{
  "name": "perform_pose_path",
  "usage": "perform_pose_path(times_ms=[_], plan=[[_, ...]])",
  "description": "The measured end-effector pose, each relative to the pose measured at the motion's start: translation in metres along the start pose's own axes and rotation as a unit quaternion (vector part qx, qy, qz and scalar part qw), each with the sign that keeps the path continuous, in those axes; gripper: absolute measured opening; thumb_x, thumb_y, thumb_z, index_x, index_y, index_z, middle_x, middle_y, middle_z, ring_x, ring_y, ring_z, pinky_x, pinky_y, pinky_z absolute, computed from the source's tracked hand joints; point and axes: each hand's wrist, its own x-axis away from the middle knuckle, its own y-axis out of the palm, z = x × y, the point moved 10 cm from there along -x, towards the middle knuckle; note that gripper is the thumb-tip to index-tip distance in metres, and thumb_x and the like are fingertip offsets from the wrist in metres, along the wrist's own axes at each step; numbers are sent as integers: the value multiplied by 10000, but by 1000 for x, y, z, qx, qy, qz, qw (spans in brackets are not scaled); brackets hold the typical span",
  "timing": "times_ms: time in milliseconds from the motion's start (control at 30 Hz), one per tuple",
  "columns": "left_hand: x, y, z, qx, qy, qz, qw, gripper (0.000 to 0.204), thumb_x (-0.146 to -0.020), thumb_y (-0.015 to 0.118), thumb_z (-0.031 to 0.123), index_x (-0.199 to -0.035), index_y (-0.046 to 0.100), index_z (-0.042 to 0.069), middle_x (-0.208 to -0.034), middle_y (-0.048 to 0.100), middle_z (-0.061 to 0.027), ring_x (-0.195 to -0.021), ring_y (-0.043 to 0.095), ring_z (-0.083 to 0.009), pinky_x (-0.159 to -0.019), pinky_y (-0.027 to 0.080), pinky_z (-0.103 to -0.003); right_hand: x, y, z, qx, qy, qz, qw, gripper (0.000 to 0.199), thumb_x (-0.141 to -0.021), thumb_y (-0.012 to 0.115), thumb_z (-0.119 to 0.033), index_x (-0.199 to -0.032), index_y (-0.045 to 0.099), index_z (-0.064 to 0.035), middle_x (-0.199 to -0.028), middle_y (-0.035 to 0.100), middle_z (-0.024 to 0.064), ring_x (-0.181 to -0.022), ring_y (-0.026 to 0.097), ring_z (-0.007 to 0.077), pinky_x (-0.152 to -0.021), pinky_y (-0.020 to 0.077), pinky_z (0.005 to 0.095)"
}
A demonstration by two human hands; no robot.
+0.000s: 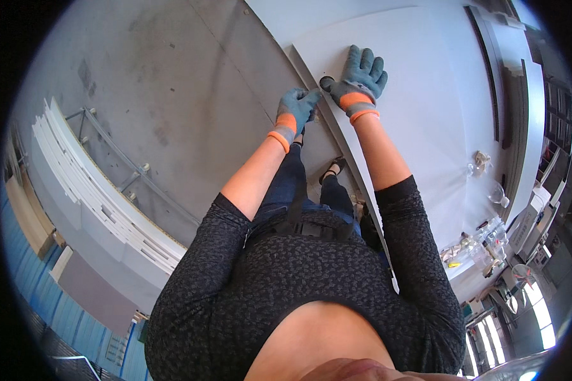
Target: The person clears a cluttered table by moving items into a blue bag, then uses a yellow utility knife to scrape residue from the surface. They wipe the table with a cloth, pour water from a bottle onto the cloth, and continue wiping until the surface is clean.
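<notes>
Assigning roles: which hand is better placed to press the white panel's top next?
Right hand, probably: it's spread palm-down over the white panel, while the left hand is at its edge.

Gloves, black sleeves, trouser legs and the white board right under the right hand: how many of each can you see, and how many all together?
Gloves: 2, the left glove and the right glove
Black sleeves: 2, the left sleeve and the right sleeve
Trouser legs: 2, the left leg and the right leg
White board: 1
Total: 7

Soft bright light, glaring lower-right windows point(539, 312), curved fisheye edges, black corners
</notes>
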Motion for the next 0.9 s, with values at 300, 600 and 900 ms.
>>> perform_pose_path(times_ms=[300,600,900], plan=[[-25,0,-23,20,13,24,999,361,-870,864,286,-919,636,11,-764,664,-69,-573,596,-142,-510,527,-313,-11,20,5,-6,62,-129,990,1248,-644,856,-610,-1663,229,-254,-1730,182,160,-1590,100,453,-1230,145,648],[22,-18,38,-298,271,244,882,655,-863,816,474,-1220,620,-39,-1189,662,-261,-1093,638,-402,-944,512,-505,-4,16,16,-123,0,-42,991,1076,-734,802,-601,-1623,334,-218,-1700,260,175,-1586,140,433,-1260,110,615],[30,58,127,-578,545,143,589,960,-893,636,698,-1496,473,-30,-1583,404,-301,-1483,349,-476,-1222,242,-594,144,-27,163,-359,68,142,920,439,-938,727,-207,-1332,663,-26,-1423,622,186,-1351,570,321,-1159,425,420]])
